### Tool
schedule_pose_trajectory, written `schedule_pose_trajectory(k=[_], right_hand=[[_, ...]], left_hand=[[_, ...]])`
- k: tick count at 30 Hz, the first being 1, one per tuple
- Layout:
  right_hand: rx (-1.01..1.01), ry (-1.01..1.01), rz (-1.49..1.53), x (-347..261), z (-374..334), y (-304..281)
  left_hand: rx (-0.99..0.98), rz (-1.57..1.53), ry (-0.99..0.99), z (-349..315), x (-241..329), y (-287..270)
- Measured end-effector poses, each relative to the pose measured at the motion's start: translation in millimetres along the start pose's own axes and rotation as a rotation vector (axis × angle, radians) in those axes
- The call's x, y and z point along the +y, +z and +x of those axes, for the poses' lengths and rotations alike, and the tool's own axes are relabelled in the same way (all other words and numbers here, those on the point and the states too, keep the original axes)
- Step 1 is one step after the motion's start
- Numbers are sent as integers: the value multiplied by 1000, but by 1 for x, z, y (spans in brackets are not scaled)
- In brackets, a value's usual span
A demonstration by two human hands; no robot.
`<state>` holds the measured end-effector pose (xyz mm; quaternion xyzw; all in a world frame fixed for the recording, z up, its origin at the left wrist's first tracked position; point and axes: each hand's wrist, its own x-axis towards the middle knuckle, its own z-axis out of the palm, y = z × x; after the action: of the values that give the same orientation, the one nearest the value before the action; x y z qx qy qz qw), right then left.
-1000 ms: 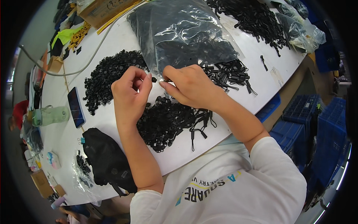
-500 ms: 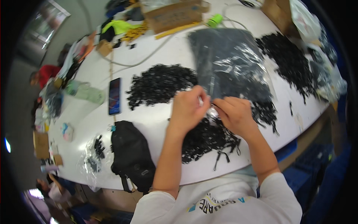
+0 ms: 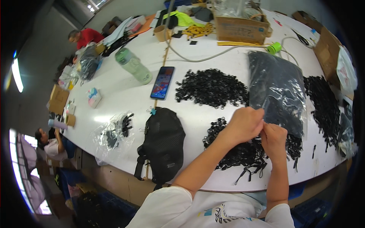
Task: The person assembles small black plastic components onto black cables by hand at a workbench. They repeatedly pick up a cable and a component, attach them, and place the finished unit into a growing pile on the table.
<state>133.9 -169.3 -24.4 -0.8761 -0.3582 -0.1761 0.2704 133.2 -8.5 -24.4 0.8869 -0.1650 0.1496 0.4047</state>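
My left hand [image 3: 244, 124] and my right hand [image 3: 274, 137] are closed and meet at the near-left edge of a large clear plastic bag [image 3: 274, 87] filled with dark items. Whatever the fingers pinch is hidden between them. Beneath and around both hands spreads a pile of small black looped pieces [image 3: 228, 155], resembling zipper-pull cords. Beyond my left hand lies a second heap of small black pieces [image 3: 213, 87]. Another black heap [image 3: 323, 110] sits to the right of the bag.
A black pouch bag [image 3: 165, 144], a phone [image 3: 162, 83] and a green bottle [image 3: 133, 65] lie left of my arms. Farther back stands a cardboard box [image 3: 241, 30], with a grey cable [image 3: 197, 60] in front. Two other people [image 3: 88, 37] are at the left.
The view has swung, so the table's things appear farther right. My hands have come together, and the bit of clear plastic seen between them before is out of sight.
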Motion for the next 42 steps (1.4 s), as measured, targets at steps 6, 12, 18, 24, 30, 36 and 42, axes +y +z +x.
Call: schedule_pose_trajectory(k=[6,12,18,24,30,36,42], right_hand=[[76,-13,-22,-4,3,-2],[55,-17,87,3,-3,1],[-23,19,128,3,-3,-1],[5,55,98,5,-3,1],[128,100,5,-3,5,-4],[197,-41,148,18,-2,3],[262,-94,107,21,-9,6]], left_hand=[[37,-25,-69,1,-8,-3],[63,-149,-69,0,-6,0],[79,-228,-87,0,-2,5],[111,-220,-128,3,5,6],[-169,-615,-376,9,-5,0],[-352,-884,-523,10,-1,-2],[-302,-841,-545,8,12,-9]])
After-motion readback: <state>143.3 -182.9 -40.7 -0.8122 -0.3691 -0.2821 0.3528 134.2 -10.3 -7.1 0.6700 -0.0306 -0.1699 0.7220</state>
